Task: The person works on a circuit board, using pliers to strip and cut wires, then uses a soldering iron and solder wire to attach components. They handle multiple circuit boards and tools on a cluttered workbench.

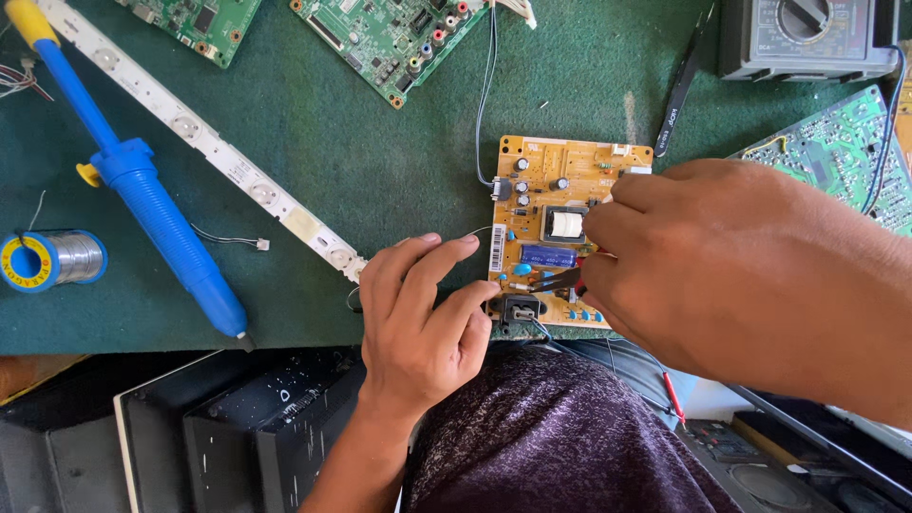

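Observation:
An orange circuit board (pixel 556 171) lies on the green mat (pixel 380 161) in front of me. My right hand (pixel 722 266) covers its right half and is closed around two thin test probes (pixel 559 278), one dark and one red-tipped, whose tips touch the board near a blue capacitor. My left hand (pixel 418 323) rests on the mat at the board's left edge, fingers spread and lightly curled, holding nothing. A thin bare wire (pixel 480 230) runs past its index fingertip toward the board.
A blue desoldering pump (pixel 142 190), a solder spool (pixel 52 258) and a white LED strip (pixel 209 142) lie at left. Green circuit boards (pixel 389 33) sit at the back and at right (pixel 836 142). Black tweezers (pixel 679 85) and a multimeter (pixel 807 38) are at top right.

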